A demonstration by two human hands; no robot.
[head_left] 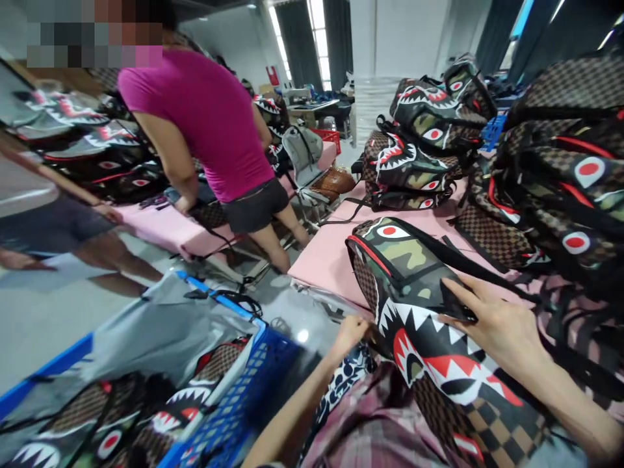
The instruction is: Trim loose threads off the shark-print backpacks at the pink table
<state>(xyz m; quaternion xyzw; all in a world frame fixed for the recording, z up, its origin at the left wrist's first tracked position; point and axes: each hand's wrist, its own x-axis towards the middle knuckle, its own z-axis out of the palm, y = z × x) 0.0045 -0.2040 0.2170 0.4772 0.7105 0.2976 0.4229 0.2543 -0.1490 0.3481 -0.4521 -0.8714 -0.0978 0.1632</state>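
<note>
A backpack [419, 286] with camouflage panels, a brown checkered pattern and a shark-mouth print lies tilted across the front edge of the pink table, close to my body. My right hand [502, 325] rests on its right side, thumb and fingers gripping a black part of the bag between them. Beside the bag's left edge, my left hand [353, 335] is closed; what its fingers hold is hidden. A black strap [468, 263] runs from the backpack's top toward the right.
Similar backpacks [409, 162] are piled on the pink table [322, 257], with a taller heap [570, 175] at right. A blue crate [244, 390] at lower left holds more bags. Two people stand at another pink table [160, 227]; a chair [305, 162] stands beyond.
</note>
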